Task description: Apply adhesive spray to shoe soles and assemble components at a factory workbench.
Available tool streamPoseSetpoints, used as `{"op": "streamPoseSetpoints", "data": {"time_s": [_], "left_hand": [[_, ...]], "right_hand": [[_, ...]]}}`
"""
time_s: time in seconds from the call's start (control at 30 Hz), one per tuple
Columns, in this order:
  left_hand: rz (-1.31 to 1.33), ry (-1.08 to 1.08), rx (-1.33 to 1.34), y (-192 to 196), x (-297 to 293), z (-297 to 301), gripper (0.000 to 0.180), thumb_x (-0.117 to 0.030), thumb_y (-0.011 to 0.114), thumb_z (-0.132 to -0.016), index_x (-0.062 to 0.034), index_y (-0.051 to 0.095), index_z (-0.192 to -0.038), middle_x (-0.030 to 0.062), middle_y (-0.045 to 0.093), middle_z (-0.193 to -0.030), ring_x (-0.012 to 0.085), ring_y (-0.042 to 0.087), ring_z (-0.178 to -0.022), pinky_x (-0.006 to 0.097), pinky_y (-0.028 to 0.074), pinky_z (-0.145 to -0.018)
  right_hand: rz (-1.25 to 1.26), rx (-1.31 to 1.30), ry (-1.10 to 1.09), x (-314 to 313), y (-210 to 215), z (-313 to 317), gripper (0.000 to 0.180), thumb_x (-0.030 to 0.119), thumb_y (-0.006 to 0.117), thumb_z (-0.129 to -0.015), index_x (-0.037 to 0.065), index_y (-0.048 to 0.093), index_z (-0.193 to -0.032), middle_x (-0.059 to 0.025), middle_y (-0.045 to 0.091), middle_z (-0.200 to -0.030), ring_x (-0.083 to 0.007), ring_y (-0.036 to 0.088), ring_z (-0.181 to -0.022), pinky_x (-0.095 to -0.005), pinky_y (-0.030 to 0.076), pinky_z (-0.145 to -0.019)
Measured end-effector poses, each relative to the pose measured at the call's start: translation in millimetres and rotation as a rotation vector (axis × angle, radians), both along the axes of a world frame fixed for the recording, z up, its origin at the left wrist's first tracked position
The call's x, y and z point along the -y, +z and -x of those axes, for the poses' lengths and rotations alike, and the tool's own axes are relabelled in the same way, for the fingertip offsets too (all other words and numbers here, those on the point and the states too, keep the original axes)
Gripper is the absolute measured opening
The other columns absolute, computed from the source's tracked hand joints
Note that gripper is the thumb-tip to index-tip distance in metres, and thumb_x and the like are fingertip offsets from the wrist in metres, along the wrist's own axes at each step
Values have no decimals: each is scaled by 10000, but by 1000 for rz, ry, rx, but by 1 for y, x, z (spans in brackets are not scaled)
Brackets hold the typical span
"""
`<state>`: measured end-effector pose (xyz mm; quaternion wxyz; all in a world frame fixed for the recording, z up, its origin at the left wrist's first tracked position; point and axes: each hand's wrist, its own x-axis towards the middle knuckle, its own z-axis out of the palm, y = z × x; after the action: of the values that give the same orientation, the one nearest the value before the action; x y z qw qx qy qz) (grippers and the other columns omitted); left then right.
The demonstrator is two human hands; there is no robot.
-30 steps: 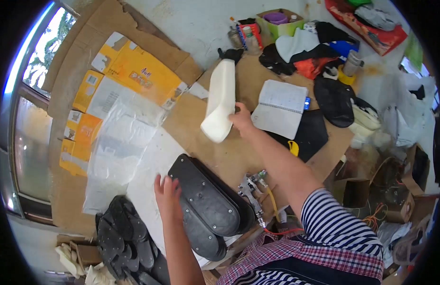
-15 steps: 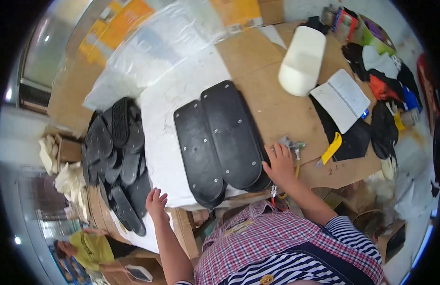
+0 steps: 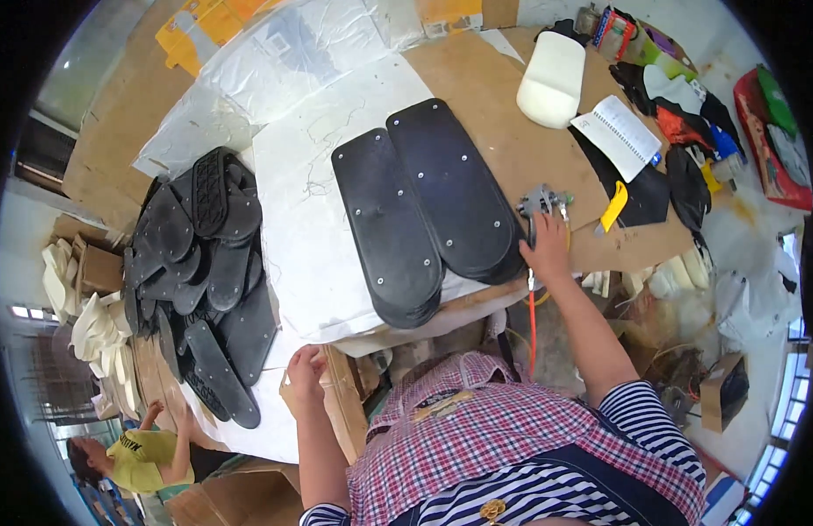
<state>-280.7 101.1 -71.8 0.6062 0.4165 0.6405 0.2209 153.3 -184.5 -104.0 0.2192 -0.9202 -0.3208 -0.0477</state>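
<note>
My right hand [image 3: 547,247] is closed round the handle of a grey metal spray gun [image 3: 536,202], at the right edge of two black stacks. The gun's exact make-up is partly hidden by my fingers; a red-orange hose [image 3: 532,324] hangs below it. The stacks of long, round-ended black pads with small metal studs lie side by side: the left stack [image 3: 385,219] and the right stack [image 3: 459,193]. My left hand [image 3: 306,373] hovers at the table's near edge, fingers loosely curled, nothing visible in them, apart from the pads.
Left, more black pads [image 3: 218,272] lie in a loose heap. Toward the right are a cream moulded piece [image 3: 551,81], an open notebook [image 3: 619,136] and a yellow-handled cutter [image 3: 613,207]. Another person in a yellow shirt [image 3: 143,460] is at lower left, near a cardboard box [image 3: 240,495].
My right hand has gone from resting beside the gun to gripping it, and the gun is turned. My left hand's fingers have curled in. The view has shifted; the other person's arms have moved.
</note>
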Motion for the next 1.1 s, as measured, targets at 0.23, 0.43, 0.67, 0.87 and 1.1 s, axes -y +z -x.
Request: {"op": "streamPoseSetpoints", "data": {"time_s": [0.23,0.43,0.67,0.87,1.1], "left_hand": [[25,51,15,-3,24,33,317,-188,601,-833,-30,526,-1097,102,603,-922,217,604,-693,293,481,-587],[58,101,-16,-10,56,47,267,-176,572,-851,-30,535,-1072,73,600,-890,175,595,-658,264,477,-575],[48,61,21,-28,84,36,182,-139,582,-824,-47,550,-978,54,598,-818,153,590,-611,253,470,-535],[114,-11,47,-32,95,3,152,-142,577,-824,-61,565,-952,39,603,-808,138,581,-591,255,470,-519],[106,-213,146,-44,92,-18,246,-167,590,-838,-50,575,-1055,68,635,-896,139,612,-639,236,471,-557]], "right_hand": [[-37,-17,-104,-4,16,-18,772,256,756,-671,74,362,-1309,-206,444,-1200,-375,429,-1125,-428,412,-915],[248,-123,-138,7,13,-24,783,182,715,-670,114,331,-1350,-201,464,-1178,-397,461,-1086,-433,414,-911],[-343,-108,55,89,22,-10,745,30,635,-642,90,374,-1337,-209,503,-1149,-345,503,-1082,-398,414,-912],[-534,-815,219,116,173,72,591,20,605,-791,57,388,-1339,-69,556,-1021,-140,541,-948,-274,437,-828],[-745,-1026,491,62,256,139,566,5,584,-841,53,367,-1361,-23,564,-945,-85,530,-841,-248,464,-741]]}}
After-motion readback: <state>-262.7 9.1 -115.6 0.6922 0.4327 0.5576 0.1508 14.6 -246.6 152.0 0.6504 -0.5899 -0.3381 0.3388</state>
